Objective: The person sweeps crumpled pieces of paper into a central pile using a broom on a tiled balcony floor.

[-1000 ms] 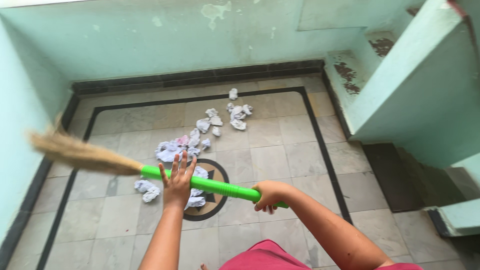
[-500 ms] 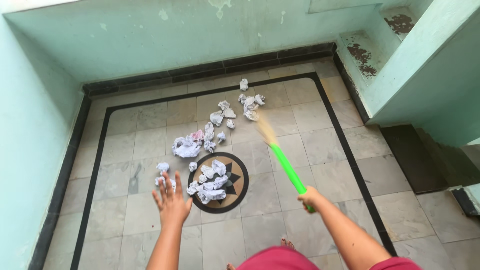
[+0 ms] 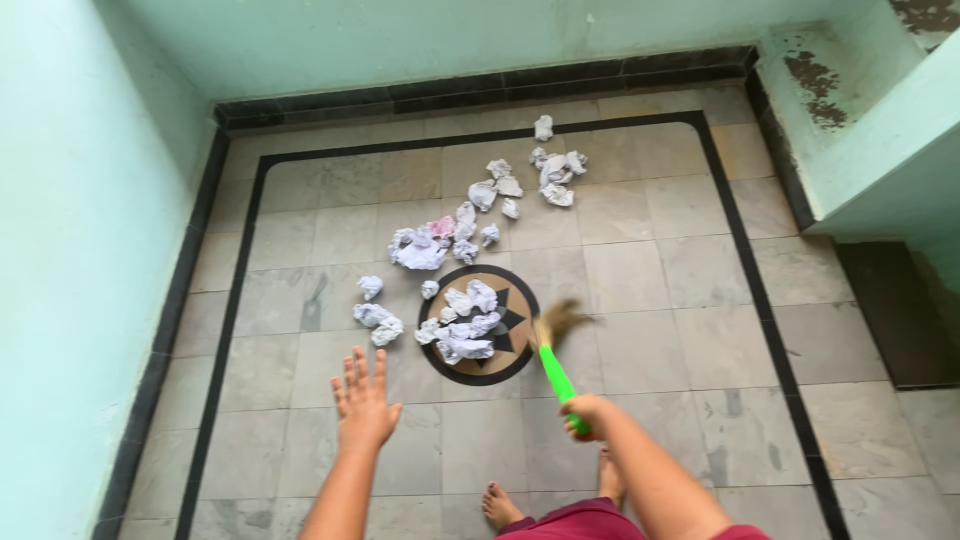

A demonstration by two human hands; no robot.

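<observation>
My right hand (image 3: pixel 588 413) grips the green handle of a broom (image 3: pixel 553 358). Its straw head rests on the floor at the right edge of a round dark floor medallion (image 3: pixel 513 325). Crumpled white paper balls (image 3: pixel 465 325) lie on the medallion and in a trail toward the far wall, with another cluster (image 3: pixel 552 172) near it and a few (image 3: pixel 375 318) to the left. My left hand (image 3: pixel 362 403) hangs free over the tiles with its fingers spread, holding nothing. My bare feet (image 3: pixel 500 505) show at the bottom edge.
Grey stone tiles with a black inlay border (image 3: pixel 240 260) cover the floor. Pale green walls (image 3: pixel 70 250) close the left and far sides. A green stepped ledge (image 3: pixel 870 130) with peeling paint rises at the right, beside a dark doormat (image 3: pixel 900 310).
My left hand let go of the broom handle and now hangs open. My right hand alone swung the broom from the left across to the medallion's right edge, bringing its head down near the floor.
</observation>
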